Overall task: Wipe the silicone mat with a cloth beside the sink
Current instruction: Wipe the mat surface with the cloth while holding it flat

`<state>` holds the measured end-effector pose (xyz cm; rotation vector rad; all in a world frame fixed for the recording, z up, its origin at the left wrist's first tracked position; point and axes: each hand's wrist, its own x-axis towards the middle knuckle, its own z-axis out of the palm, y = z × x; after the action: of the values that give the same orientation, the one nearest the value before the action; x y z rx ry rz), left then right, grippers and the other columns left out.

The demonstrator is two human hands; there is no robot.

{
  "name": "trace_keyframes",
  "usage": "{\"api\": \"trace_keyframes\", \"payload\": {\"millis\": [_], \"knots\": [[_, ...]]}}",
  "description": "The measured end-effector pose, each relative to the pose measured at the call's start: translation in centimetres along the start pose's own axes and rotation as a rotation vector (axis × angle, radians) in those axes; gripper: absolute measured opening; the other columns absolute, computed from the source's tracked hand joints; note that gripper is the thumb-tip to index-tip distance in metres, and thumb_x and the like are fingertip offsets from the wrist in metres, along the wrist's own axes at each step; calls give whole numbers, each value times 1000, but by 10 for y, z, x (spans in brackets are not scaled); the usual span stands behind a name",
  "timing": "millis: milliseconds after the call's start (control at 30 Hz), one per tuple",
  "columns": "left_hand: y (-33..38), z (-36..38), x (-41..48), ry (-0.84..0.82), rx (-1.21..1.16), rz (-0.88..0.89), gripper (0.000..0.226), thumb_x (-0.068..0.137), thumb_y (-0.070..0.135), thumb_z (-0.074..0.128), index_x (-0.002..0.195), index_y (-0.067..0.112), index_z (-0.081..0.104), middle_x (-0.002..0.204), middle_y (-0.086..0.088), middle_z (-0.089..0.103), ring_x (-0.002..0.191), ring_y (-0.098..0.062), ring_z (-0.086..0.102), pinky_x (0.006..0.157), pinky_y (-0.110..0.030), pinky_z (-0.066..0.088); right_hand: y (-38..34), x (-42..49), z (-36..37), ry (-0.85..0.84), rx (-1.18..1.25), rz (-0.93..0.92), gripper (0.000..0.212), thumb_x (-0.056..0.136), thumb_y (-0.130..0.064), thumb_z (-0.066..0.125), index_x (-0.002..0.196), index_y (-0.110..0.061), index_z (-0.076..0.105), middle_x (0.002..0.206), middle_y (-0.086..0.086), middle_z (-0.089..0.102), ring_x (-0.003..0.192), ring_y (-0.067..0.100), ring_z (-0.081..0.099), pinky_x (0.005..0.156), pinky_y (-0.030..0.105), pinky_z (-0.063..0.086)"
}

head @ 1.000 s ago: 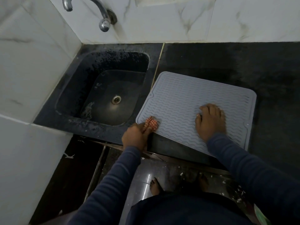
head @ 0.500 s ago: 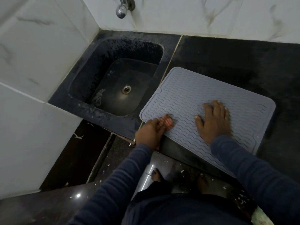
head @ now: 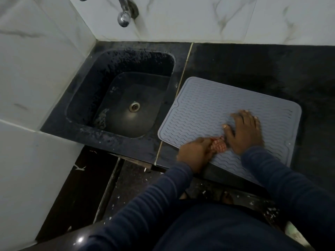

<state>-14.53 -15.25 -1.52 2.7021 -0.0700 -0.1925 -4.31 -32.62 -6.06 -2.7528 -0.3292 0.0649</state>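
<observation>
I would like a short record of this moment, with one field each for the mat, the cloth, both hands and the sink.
sink: black rectangular sink, metal drain in view
mat: grey ribbed silicone mat, lying on the black counter, right of the sink
cloth: small red-and-white checked cloth, bunched on the mat's near edge
left hand: grips the cloth
right hand: rests flat on the mat

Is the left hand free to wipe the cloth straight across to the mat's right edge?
Probably not in one sweep: the right hand lies flat on the silicone mat, right beside the cloth that the left hand grips, blocking that path. The mat's far half looks free.
</observation>
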Motion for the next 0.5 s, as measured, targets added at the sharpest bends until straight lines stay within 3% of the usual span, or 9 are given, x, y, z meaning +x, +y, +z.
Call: {"api": "trace_keyframes", "payload": {"millis": [100, 200, 267, 400, 500], "knots": [[-72, -28, -2, 60, -17, -301, 45, 91, 58, 46, 118, 23, 56, 109, -8, 64, 96, -29, 63, 78, -37, 50, 0, -1, 1, 21, 18, 12, 60, 94, -52, 37, 141, -15, 43, 153, 12, 34, 144, 28, 24, 121, 43, 5], [-132, -58, -5, 122, 178, -482, 44, 92, 54, 48, 114, 16, 53, 105, -18, 65, 95, -39, 62, 74, -39, 46, -2, -3, 2, 48, 22, 21, 62, 92, -51, 37, 139, -12, 45, 150, 14, 37, 142, 30, 27, 120, 43, 6], [-132, -61, -1, 142, 212, -404, 42, 93, 52, 49, 112, 14, 53, 105, -16, 65, 94, -38, 62, 71, -37, 43, -3, -2, 4, 101, 14, 31, 60, 91, -49, 40, 135, -10, 49, 147, 15, 41, 139, 32, 31, 120, 46, 10], [-74, -35, 8, 180, -98, -170, 43, 89, 56, 50, 104, 16, 59, 100, -10, 66, 90, -32, 63, 71, -35, 45, -2, 1, 6, 188, -16, 36, 57, 90, -48, 44, 127, -6, 53, 139, 20, 48, 133, 35, 38, 115, 52, 21], [-12, -2, 4, -15, -107, 92, 43, 89, 48, 54, 118, 17, 58, 109, -11, 64, 94, -33, 62, 76, -40, 50, -3, 0, 6, 189, -37, 60, 57, 88, -48, 43, 126, -7, 54, 138, 20, 48, 132, 36, 39, 115, 51, 22]]}}
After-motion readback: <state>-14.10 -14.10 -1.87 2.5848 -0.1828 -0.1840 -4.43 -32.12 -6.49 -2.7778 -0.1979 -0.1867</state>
